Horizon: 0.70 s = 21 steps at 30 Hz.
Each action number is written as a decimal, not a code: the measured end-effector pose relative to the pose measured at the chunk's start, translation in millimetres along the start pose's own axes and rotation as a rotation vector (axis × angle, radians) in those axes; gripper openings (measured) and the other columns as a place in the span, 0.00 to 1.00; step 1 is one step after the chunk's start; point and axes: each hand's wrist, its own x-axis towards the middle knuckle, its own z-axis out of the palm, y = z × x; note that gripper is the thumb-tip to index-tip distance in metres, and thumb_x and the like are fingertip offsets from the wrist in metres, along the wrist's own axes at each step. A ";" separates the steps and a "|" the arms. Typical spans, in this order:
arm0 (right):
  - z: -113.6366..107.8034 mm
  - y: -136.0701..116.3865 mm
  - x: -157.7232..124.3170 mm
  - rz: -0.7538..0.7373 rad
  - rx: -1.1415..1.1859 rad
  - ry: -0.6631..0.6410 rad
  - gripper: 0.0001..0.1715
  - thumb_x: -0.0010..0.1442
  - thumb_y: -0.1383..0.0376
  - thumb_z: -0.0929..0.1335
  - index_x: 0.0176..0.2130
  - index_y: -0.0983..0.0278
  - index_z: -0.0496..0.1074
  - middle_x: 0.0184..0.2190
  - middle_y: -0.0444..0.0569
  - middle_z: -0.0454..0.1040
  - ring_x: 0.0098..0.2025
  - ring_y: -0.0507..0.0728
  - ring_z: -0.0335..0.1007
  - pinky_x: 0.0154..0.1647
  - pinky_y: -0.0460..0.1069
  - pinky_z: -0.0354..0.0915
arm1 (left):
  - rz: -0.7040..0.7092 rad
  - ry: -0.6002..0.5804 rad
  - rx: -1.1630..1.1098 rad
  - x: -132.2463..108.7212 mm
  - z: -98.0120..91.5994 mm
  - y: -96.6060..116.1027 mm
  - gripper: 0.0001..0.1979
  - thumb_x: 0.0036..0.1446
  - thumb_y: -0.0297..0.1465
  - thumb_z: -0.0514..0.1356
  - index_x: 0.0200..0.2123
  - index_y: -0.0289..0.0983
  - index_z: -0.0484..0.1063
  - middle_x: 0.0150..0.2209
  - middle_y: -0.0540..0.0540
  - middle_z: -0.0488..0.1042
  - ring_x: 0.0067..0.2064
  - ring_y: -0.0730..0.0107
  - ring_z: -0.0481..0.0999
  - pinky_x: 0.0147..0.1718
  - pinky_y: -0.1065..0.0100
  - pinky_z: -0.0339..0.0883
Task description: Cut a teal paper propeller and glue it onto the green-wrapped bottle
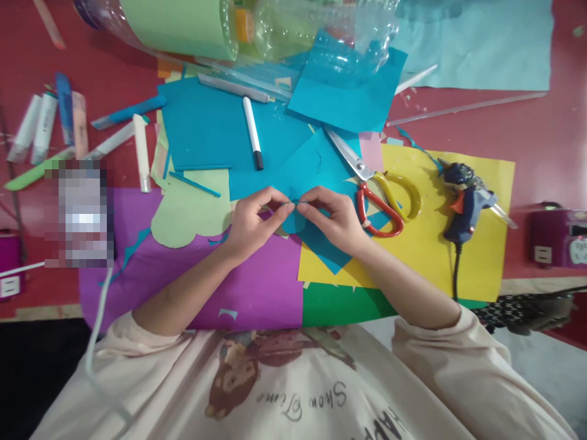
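Observation:
My left hand (pixel 254 221) and my right hand (pixel 331 217) meet at the table's middle, both pinched on a small piece of blue paper (pixel 294 215). Their fingertips almost touch above it. Under the hands lie a larger blue sheet (pixel 316 171), a purple sheet (pixel 257 275) and a yellow sheet (pixel 413 250). Scissors with red and yellow handles (pixel 383 195) lie just right of my right hand, blades pointing away to the upper left.
A blue glue gun (pixel 463 198) with its cord rests on the yellow sheet. A white marker with a black tip (pixel 252 131) lies on blue paper. Several markers (pixel 55 122) lie at left. A clear plastic bottle (pixel 293 30) lies at the far side.

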 end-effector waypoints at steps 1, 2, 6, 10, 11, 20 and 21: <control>-0.6 -0.3 0.4 0.006 0.010 -0.005 0.21 0.63 0.49 0.67 0.30 0.63 0.70 0.25 0.44 0.73 0.25 0.49 0.66 0.27 0.46 0.64 | 0.012 0.000 0.006 0.2 -0.5 0.4 0.17 0.61 0.46 0.58 0.29 0.38 0.70 0.27 0.51 0.75 0.30 0.74 0.74 0.30 0.73 0.67; -1.0 -0.3 0.8 0.016 0.019 -0.010 0.22 0.62 0.48 0.67 0.29 0.63 0.70 0.25 0.44 0.73 0.26 0.50 0.66 0.27 0.46 0.64 | 0.024 -0.008 0.014 0.6 -1.0 0.7 0.17 0.61 0.45 0.58 0.29 0.38 0.70 0.27 0.51 0.75 0.30 0.74 0.74 0.30 0.73 0.67; 0.1 1.2 1.4 0.070 0.041 -0.009 0.24 0.60 0.45 0.67 0.29 0.63 0.71 0.24 0.44 0.72 0.25 0.49 0.64 0.26 0.46 0.63 | 0.018 -0.037 0.023 2.7 -2.0 0.9 0.17 0.62 0.44 0.57 0.28 0.38 0.68 0.25 0.52 0.74 0.28 0.76 0.73 0.26 0.75 0.66; 0.3 2.6 1.9 0.092 0.068 0.000 0.26 0.60 0.43 0.66 0.30 0.63 0.71 0.24 0.43 0.72 0.24 0.49 0.64 0.26 0.46 0.62 | 0.012 0.007 0.027 4.2 -2.4 0.8 0.16 0.62 0.44 0.57 0.30 0.38 0.68 0.26 0.51 0.73 0.28 0.76 0.73 0.25 0.76 0.65; -0.4 2.5 2.1 0.093 0.063 -0.001 0.26 0.60 0.43 0.65 0.31 0.63 0.72 0.24 0.44 0.72 0.25 0.50 0.65 0.26 0.46 0.62 | 0.014 0.008 0.023 4.5 -2.7 1.3 0.16 0.62 0.44 0.57 0.30 0.38 0.69 0.26 0.51 0.74 0.28 0.76 0.73 0.25 0.76 0.65; -2.0 4.5 2.3 0.077 0.034 0.050 0.22 0.62 0.48 0.67 0.30 0.63 0.71 0.22 0.42 0.69 0.23 0.49 0.63 0.24 0.46 0.60 | -0.020 -0.013 0.069 7.3 -8.0 3.6 0.17 0.61 0.45 0.57 0.30 0.38 0.72 0.27 0.50 0.76 0.29 0.74 0.75 0.26 0.75 0.67; -1.8 5.2 2.4 0.078 0.032 0.060 0.21 0.62 0.48 0.67 0.30 0.63 0.71 0.22 0.42 0.69 0.23 0.49 0.63 0.24 0.46 0.60 | -0.010 -0.007 0.081 7.6 -8.9 3.1 0.16 0.62 0.44 0.57 0.31 0.38 0.72 0.27 0.50 0.76 0.29 0.74 0.74 0.26 0.75 0.67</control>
